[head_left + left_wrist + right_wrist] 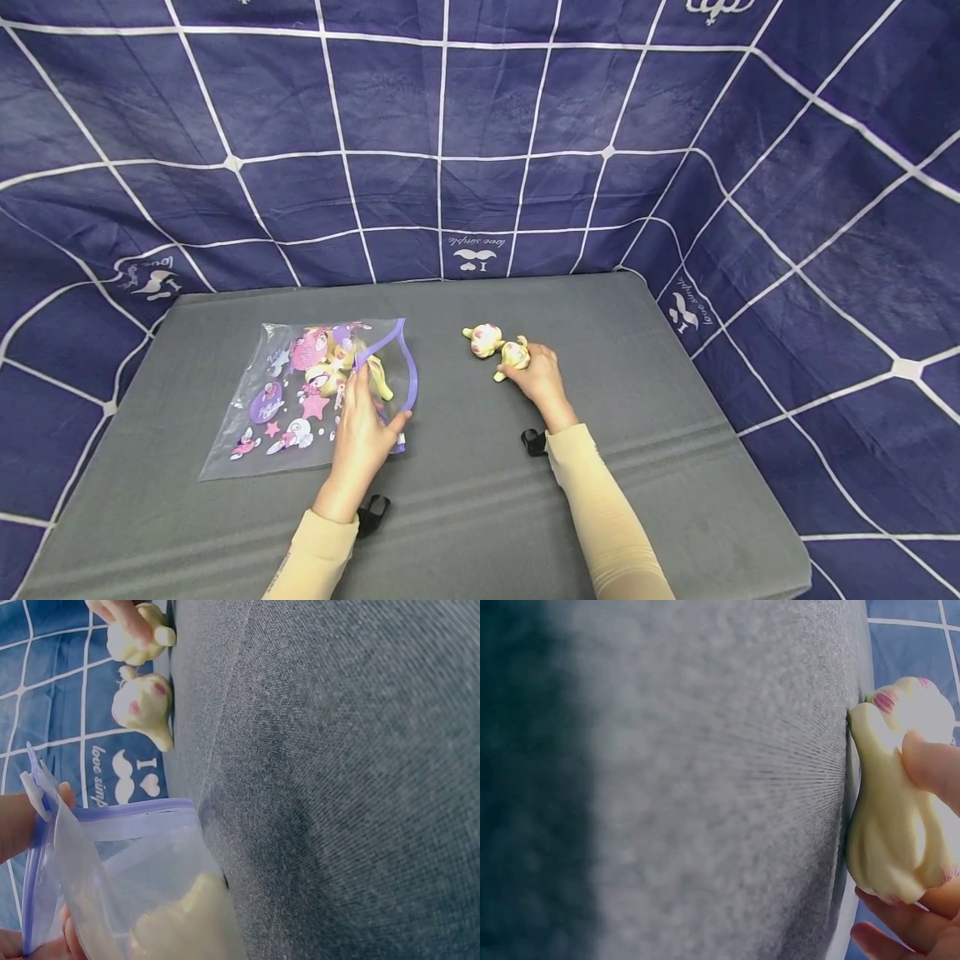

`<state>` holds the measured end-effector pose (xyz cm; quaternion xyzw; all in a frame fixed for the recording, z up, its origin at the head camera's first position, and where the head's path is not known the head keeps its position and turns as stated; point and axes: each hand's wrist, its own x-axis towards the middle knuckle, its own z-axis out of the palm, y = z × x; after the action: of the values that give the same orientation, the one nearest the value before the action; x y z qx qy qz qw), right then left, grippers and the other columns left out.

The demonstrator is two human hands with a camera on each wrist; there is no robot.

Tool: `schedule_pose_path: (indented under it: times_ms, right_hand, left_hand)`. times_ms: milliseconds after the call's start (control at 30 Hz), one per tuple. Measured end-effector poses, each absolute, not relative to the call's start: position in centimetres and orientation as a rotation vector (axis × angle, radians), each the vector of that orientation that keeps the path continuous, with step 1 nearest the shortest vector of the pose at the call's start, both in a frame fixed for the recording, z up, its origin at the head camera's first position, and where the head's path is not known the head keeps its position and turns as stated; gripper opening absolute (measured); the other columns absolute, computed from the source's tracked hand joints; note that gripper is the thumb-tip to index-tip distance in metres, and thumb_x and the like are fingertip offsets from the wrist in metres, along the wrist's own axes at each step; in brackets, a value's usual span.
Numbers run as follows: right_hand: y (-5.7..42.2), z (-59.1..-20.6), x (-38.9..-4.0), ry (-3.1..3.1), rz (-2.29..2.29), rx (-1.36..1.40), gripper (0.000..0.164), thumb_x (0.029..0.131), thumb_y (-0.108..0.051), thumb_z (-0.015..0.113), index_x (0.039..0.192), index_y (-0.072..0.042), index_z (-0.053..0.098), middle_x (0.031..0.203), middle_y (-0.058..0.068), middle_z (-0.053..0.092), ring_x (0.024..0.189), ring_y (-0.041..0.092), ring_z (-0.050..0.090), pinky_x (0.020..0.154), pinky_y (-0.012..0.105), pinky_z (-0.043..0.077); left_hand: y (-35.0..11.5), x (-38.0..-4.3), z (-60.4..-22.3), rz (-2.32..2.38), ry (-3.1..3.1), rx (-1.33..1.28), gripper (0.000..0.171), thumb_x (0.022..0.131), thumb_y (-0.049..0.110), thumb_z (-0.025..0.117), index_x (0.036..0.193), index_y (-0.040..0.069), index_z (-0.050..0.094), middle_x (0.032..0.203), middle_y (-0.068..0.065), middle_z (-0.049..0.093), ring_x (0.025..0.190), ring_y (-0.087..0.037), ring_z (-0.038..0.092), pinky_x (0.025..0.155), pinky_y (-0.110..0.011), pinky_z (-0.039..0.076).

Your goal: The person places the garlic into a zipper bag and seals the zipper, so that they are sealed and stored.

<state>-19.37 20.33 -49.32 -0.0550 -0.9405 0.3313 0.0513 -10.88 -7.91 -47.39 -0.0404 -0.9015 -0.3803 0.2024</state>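
A clear zip bag [232, 433] with pink and purple sea-animal prints lies flat on the left, its purple zip edge to the right. My left hand [358, 433] holds the bag by its mouth, which stands partly open in the left wrist view. Pale yellow garlic bulbs [187, 919] show through the plastic; how many is unclear. On the right, my right hand [543, 382] grips a garlic bulb [892, 825], thumb on one side and fingers on the other. Just beyond it, close beside, lies another garlic bulb [486, 340] with pink marks.
A grey cloth-covered table [465, 517] carries everything. Blue cloth with white grid lines [397, 100] rises behind it and along both sides. Black straps [372, 515] show at each wrist.
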Motion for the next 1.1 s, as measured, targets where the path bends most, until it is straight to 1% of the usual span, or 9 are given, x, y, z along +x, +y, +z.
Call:
schedule_pose_path:
  times_ms: [167, 267, 433, 500, 667, 733, 933, 1100]
  right_hand:
    - [20.3, -49.5, -19.2, -2.836, 1.011, -0.170, 0.069, 0.078, -0.034, 0.081, 0.128, 0.008, 0.058, 0.126, 0.025, 0.060, 0.123, 0.041, 0.049, 0.106, 0.048, 0.041]
    - [20.3, -49.4, -19.0, -2.818, 0.997, -0.165, 0.068, 0.078, -0.033, 0.081, 0.126, 0.008, 0.059, 0.124, 0.026, 0.061, 0.119, 0.042, 0.050, 0.103, 0.048, 0.042]
    - [20.3, -48.8, -18.7, -2.808, 0.989, -0.163, 0.069, 0.079, -0.035, 0.081, 0.127, 0.009, 0.058, 0.122, 0.027, 0.061, 0.116, 0.042, 0.051, 0.101, 0.048, 0.043]
    - [20.2, -48.5, -18.7, -2.801, 0.990, -0.158, 0.070, 0.079, -0.035, 0.081, 0.127, 0.010, 0.058, 0.122, 0.026, 0.062, 0.115, 0.042, 0.052, 0.100, 0.048, 0.043]
    - [20.0, -47.5, -18.4, -2.779, 0.999, -0.124, 0.069, 0.077, -0.036, 0.081, 0.125, 0.009, 0.059, 0.122, 0.026, 0.063, 0.115, 0.042, 0.053, 0.100, 0.048, 0.043]
    - [19.8, -47.0, -18.2, -2.768, 1.011, -0.107, 0.069, 0.077, -0.036, 0.082, 0.126, 0.008, 0.059, 0.122, 0.025, 0.063, 0.115, 0.042, 0.053, 0.101, 0.048, 0.043]
    - [18.6, -45.4, -17.5, -2.734, 1.070, -0.035, 0.068, 0.075, -0.034, 0.083, 0.126, 0.005, 0.061, 0.123, 0.022, 0.064, 0.118, 0.039, 0.054, 0.102, 0.049, 0.043]
    - [17.1, -44.6, -17.0, -2.756, 1.106, 0.060, 0.066, 0.075, -0.035, 0.083, 0.125, 0.001, 0.061, 0.123, 0.019, 0.064, 0.117, 0.037, 0.055, 0.101, 0.049, 0.045]
  left_hand:
    - [-7.9, -10.9, -47.3, -1.090, -2.541, -0.084, 0.101, 0.068, 0.006, 0.087, 0.148, -0.006, 0.027, 0.142, -0.028, 0.039, 0.083, -0.030, 0.059, 0.079, -0.053, 0.049]
    - [-8.0, -10.8, -47.3, -1.105, -2.551, -0.071, 0.100, 0.069, 0.005, 0.086, 0.149, -0.005, 0.026, 0.144, -0.028, 0.037, 0.083, -0.029, 0.060, 0.077, -0.053, 0.050]
    - [-8.0, -10.9, -47.4, -1.122, -2.553, -0.071, 0.099, 0.070, 0.003, 0.085, 0.149, -0.005, 0.026, 0.143, -0.027, 0.038, 0.083, -0.028, 0.059, 0.075, -0.051, 0.050]
    - [-8.0, -10.9, -47.4, -1.128, -2.555, -0.069, 0.099, 0.070, 0.003, 0.085, 0.149, -0.006, 0.026, 0.144, -0.028, 0.037, 0.084, -0.029, 0.059, 0.080, -0.052, 0.050]
    - [-8.2, -11.0, -47.6, -1.159, -2.585, -0.060, 0.095, 0.071, -0.003, 0.079, 0.149, -0.008, 0.024, 0.147, -0.029, 0.034, 0.085, -0.031, 0.060, 0.080, -0.051, 0.050]
    - [-8.2, -10.9, -47.6, -1.170, -2.596, -0.059, 0.094, 0.071, -0.006, 0.077, 0.149, -0.008, 0.024, 0.147, -0.029, 0.033, 0.086, -0.031, 0.061, 0.077, -0.049, 0.050]
    - [-8.3, -10.8, -47.6, -1.198, -2.622, -0.032, 0.098, 0.070, -0.007, 0.076, 0.150, -0.008, 0.020, 0.148, -0.029, 0.032, 0.090, -0.033, 0.062, 0.081, -0.050, 0.050]
    - [-8.2, -10.7, -47.6, -1.231, -2.668, 0.004, 0.102, 0.068, -0.008, 0.074, 0.152, -0.006, 0.016, 0.151, -0.029, 0.028, 0.095, -0.035, 0.062, 0.087, -0.051, 0.049]
